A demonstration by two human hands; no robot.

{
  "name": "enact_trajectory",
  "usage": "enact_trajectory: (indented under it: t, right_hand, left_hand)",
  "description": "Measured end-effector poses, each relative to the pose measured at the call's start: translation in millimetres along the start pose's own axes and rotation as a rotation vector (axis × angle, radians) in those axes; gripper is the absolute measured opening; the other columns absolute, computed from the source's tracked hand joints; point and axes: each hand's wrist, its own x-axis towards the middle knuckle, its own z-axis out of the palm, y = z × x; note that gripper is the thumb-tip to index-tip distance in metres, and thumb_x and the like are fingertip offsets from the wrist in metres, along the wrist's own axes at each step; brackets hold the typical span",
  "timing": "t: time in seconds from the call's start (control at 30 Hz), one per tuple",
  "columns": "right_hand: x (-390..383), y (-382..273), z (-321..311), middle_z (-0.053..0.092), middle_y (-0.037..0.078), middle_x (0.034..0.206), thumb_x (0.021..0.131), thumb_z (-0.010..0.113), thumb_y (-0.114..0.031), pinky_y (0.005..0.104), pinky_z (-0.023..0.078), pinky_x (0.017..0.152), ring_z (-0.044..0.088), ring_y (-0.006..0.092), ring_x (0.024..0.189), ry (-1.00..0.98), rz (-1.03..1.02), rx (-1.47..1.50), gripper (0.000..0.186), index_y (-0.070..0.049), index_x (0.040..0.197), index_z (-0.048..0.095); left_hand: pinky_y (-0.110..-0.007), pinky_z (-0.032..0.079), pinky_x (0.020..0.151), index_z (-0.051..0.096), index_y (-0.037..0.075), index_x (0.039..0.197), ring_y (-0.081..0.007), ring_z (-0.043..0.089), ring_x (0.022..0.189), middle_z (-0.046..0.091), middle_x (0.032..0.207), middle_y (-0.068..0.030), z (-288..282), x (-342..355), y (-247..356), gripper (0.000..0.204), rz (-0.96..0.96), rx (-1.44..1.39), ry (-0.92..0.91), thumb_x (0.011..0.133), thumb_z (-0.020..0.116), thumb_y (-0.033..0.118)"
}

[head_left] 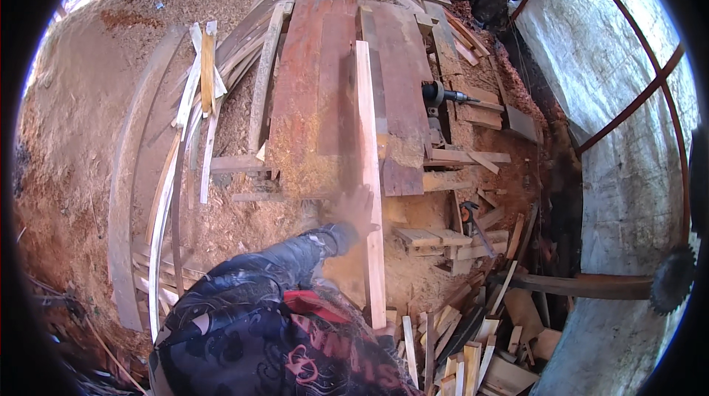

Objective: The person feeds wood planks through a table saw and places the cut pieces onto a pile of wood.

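A long pale wooden plank (366,130) runs lengthwise over the reddish board platform (301,71). Beside the plank's lower half, my left hand (353,210) lies against its left side with fingers stretched out, blurred by motion. At the plank's lower end, my right hand (385,331) grips it, partly hidden by my patterned clothing. A power tool (443,94) with a long metal spindle sits at the platform's right edge. Fine sawdust coats the platform around the plank.
Loose battens (208,71) lie at the left beside a long weathered beam (125,211). Offcuts (473,366) pile at lower right. A toothed circular blade (672,280) sits on a horizontal beam by the pale sheeting (613,196) and curved metal bars. Sawdust covers the ground.
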Motion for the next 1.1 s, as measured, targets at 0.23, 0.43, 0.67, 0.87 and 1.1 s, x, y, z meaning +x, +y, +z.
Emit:
enact_trajectory:
  t: [0.23, 0.43, 0.67, 0.87, 1.1]
  right_hand:
    - [-0.3, -63.4, 28.1, 0.063, 0.02, 0.126, 0.088, 0.042, -0.032, 0.0512, 0.044, 0.104, 0.06, 0.0369, 0.114, 0.008, 0.148, -0.056, 0.055, 0.002, 0.129, 0.057]
    - [23.2, -56.0, 32.0, 0.072, 0.01, 0.101, 0.09, 0.068, -0.035, 0.0366, 0.055, 0.084, 0.07, 0.0207, 0.095, -0.116, 0.236, 1.029, 0.043, 0.003, 0.109, 0.066]
    - [52.4, -35.7, 36.6, 0.065, 0.014, 0.123, 0.092, 0.044, -0.041, 0.0469, 0.047, 0.094, 0.062, 0.0285, 0.112, -0.091, -0.089, -0.222, 0.055, -0.004, 0.131, 0.055]
    - [67.9, -69.8, 45.8, 0.062, 0.019, 0.126, 0.089, 0.037, -0.037, 0.0579, 0.044, 0.1, 0.059, 0.0383, 0.115, -0.126, 0.252, 0.551, 0.057, -0.004, 0.132, 0.055]
    - [70.2, -124.5, 66.4, 0.062, 0.021, 0.122, 0.085, 0.04, -0.033, 0.0572, 0.047, 0.098, 0.06, 0.0402, 0.111, 0.038, 0.695, 1.513, 0.056, -0.002, 0.129, 0.055]
  left_hand:
    - [-0.059, 0.004, 0.119, 0.021, -0.006, 0.151, -0.0329, 0.006, 0.151, 0.014, 0.16, -0.0224, -14.5, 23.3, -3.4, 0.109, 0.082, 0.128, -0.105, 0.079, 0.067, 0.061]
    - [-0.059, 0.002, 0.119, 0.021, -0.006, 0.151, -0.033, 0.006, 0.151, 0.014, 0.16, -0.0226, -24.2, 40.2, -5.6, 0.109, 0.076, 0.232, -0.103, 0.079, 0.066, 0.062]
    - [-0.062, 0.0, 0.117, 0.018, -0.002, 0.154, -0.032, 0.003, 0.151, 0.01, 0.163, -0.0184, -34.7, 66.0, -9.9, 0.108, 0.035, 0.341, -0.175, 0.082, 0.058, 0.069]
    - [-0.061, -0.001, 0.118, 0.022, -0.003, 0.152, -0.0315, 0.005, 0.151, 0.015, 0.161, -0.02, -40.6, 85.9, -19.5, 0.108, 0.039, 0.317, -0.153, 0.079, 0.064, 0.065]
    - [-0.062, -0.001, 0.117, 0.02, 0.001, 0.154, -0.0305, 0.004, 0.152, 0.012, 0.163, -0.0166, -48.5, 107.0, -27.1, 0.108, 0.017, 0.385, -0.205, 0.081, 0.06, 0.069]
